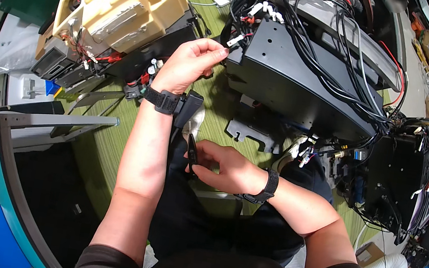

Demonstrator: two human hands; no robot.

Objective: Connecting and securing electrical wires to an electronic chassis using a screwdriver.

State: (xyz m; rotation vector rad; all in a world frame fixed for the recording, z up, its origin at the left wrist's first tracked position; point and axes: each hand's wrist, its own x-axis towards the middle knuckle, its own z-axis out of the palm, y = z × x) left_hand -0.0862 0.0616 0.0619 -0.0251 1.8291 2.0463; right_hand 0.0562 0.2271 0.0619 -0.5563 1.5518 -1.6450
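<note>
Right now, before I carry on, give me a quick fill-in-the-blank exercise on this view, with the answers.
1. The person's ____ hand grips a slim black tool.
2. The cream housing stands to the ____ of the black metal box.
3. The floor is coloured ____.
4. The left hand has a ____ strap at its wrist.

Missing words: right; left; green; black.

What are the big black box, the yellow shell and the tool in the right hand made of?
The box looks like painted metal, dull black: flat faces, crisp edges, small round holes. The shell seems to be moulded plastic or fibreglass, fairly matte, with rounded corners. The tool in the right hand is dark, maybe metal or plastic; too small to tell.
</note>
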